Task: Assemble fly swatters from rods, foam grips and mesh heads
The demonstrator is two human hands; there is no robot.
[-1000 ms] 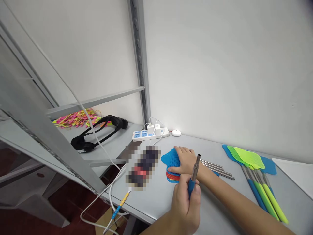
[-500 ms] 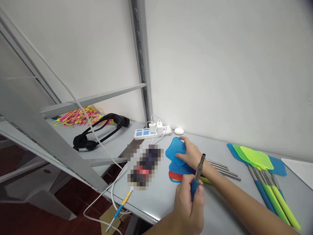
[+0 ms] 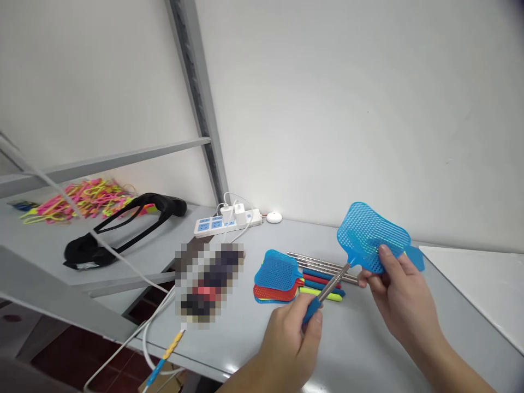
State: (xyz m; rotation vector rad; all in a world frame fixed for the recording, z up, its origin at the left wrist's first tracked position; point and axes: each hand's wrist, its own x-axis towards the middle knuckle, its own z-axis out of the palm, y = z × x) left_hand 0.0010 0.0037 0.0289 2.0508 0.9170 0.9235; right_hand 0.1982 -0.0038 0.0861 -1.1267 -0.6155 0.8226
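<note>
My left hand [image 3: 289, 335] is closed round the blue grip of a telescopic metal handle [image 3: 332, 284], tilted up to the right. My right hand [image 3: 403, 297] pinches a blue perforated fly swatter head [image 3: 362, 232] at its right side. The head's narrow neck meets the upper end of the metal handle; how deep it sits I cannot tell. On the table behind my left hand lie a blue swatter head [image 3: 276, 270] and a red one [image 3: 272, 292], stacked. Metal rods [image 3: 319, 262] and coloured grips [image 3: 327, 295] lie beside them.
A power strip [image 3: 210, 225] with plugged chargers and a white round case [image 3: 274, 218] stand by the wall. A blurred-out object [image 3: 213, 286] with a cable lies left. Black headgear [image 3: 135, 224] rests near colourful strands [image 3: 94, 199], behind a metal shelf frame [image 3: 200, 103].
My right hand has lifted the blue swatter head off the pile and brought it right, to the handle's tip. My left hand still holds the handle, now tilted further right. The view has shifted.
</note>
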